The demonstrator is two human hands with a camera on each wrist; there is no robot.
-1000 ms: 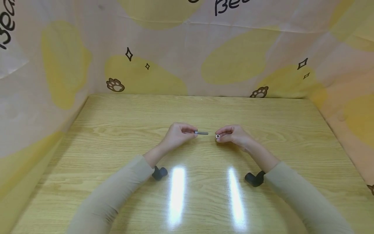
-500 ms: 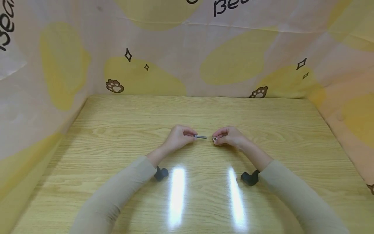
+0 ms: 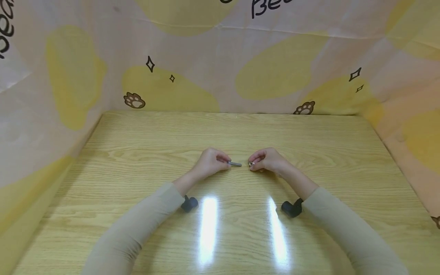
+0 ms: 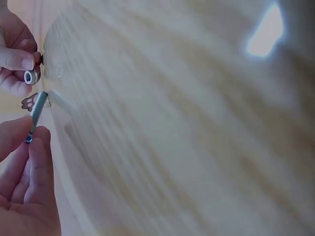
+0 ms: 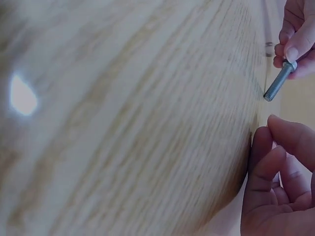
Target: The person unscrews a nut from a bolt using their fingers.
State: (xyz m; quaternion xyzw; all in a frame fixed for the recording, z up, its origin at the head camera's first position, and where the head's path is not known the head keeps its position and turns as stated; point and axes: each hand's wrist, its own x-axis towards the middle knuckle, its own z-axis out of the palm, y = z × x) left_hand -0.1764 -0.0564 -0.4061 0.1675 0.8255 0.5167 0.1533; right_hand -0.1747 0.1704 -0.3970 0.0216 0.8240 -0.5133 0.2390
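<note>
Between thumb and fingers, my left hand pinches a silver bolt by its head end. The bolt's threaded shank points toward the right hand. My right hand pinches a small metal nut, its hole showing in the left wrist view, where the nut sits just beyond the bolt's tip. A narrow gap separates bolt and nut. In the right wrist view the bolt is plain, while the fingers of the right hand hide the nut.
Both hands are over a wood-grain table, with two bright light reflections nearer the person. Dark wrist cameras hang under the sleeves. A patterned cloth hangs behind the table and along its sides.
The hands have come closer together and slightly nearer the person, the right one moving left. The gap between bolt and nut has narrowed, and the bolt's tip now tilts slightly downward.
</note>
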